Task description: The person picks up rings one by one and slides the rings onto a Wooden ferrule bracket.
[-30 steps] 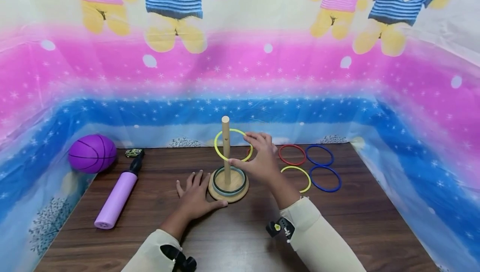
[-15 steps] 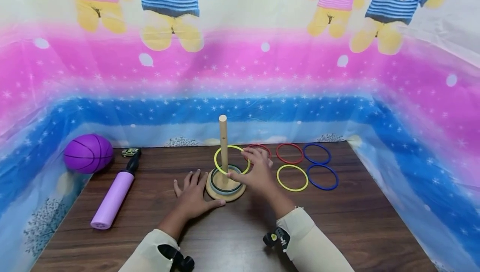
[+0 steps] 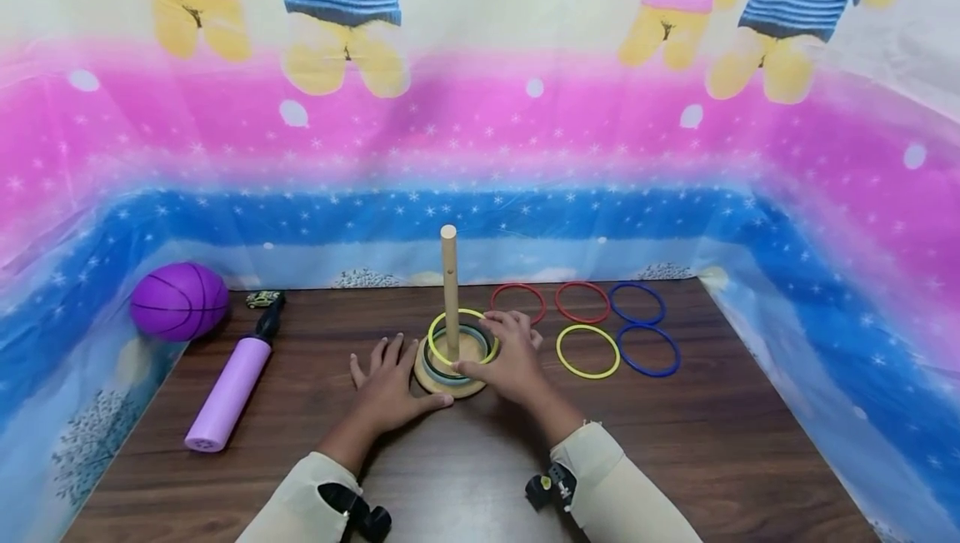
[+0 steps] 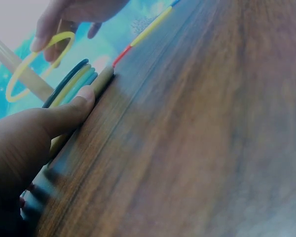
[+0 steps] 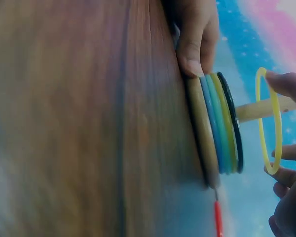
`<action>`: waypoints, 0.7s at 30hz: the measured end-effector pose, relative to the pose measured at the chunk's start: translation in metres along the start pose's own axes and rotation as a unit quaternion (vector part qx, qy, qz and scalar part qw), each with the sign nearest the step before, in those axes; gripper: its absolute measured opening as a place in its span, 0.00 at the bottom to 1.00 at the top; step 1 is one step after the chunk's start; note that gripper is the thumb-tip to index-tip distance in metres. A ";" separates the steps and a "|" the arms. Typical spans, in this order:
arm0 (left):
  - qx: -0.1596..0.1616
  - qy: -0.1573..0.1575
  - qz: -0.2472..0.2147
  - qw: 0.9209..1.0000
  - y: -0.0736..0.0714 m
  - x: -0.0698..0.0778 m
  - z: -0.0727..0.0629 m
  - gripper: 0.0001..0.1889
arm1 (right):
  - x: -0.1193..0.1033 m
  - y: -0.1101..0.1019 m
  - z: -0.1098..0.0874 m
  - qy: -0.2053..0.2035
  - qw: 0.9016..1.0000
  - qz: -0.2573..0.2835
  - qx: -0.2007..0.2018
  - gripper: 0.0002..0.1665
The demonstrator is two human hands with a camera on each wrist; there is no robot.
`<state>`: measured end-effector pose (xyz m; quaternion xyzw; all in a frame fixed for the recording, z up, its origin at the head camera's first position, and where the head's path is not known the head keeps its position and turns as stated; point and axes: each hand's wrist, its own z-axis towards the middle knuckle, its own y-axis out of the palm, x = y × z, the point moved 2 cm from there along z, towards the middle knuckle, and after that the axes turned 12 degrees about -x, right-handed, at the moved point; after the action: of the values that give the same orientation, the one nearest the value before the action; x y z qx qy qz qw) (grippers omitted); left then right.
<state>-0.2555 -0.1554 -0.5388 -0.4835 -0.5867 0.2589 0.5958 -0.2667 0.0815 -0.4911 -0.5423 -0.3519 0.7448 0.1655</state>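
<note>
In the head view, a wooden post [image 3: 450, 285] stands upright on a round wooden base [image 3: 467, 391]. My right hand [image 3: 517, 364] pinches a yellow ring [image 3: 463, 311] between thumb and fingers. The ring encircles the post and sits apart from the stack below, as the right wrist view shows. Several stacked rings [image 5: 221, 118], blue, teal, yellow and a black one [image 5: 232, 103] on top, lie on the base. My left hand [image 3: 386, 397] has its fingers spread on the table left of the base, and its thumb [image 4: 81, 101] touches the base's edge.
Right of the post lie two red rings [image 3: 582, 283], a yellow ring [image 3: 588, 327] and two blue rings [image 3: 649, 374]. To the left are a purple ball [image 3: 180, 301], a lilac hand pump [image 3: 228, 393] and a small toy car [image 3: 262, 299]. A printed curtain [image 3: 480, 143] borders the table.
My right hand has lowered the yellow ring along the post, from its upper part down to just above the stacked rings. My left hand stays in place at the base.
</note>
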 end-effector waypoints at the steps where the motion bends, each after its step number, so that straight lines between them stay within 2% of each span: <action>1: 0.000 0.000 -0.001 1.000 -0.001 0.001 0.000 0.64 | 0.001 0.001 0.001 -0.001 1.000 -0.006 0.000 0.50; 21: 0.002 0.007 0.006 1.000 0.002 -0.001 0.003 0.64 | 0.014 0.020 0.001 -0.009 0.999 -0.043 -0.014 0.51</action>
<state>-0.2578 -0.1548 -0.5413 -0.4879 -0.5789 0.2602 0.5993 -0.2703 0.0757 -0.5146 -0.5222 -0.3865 0.7368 0.1871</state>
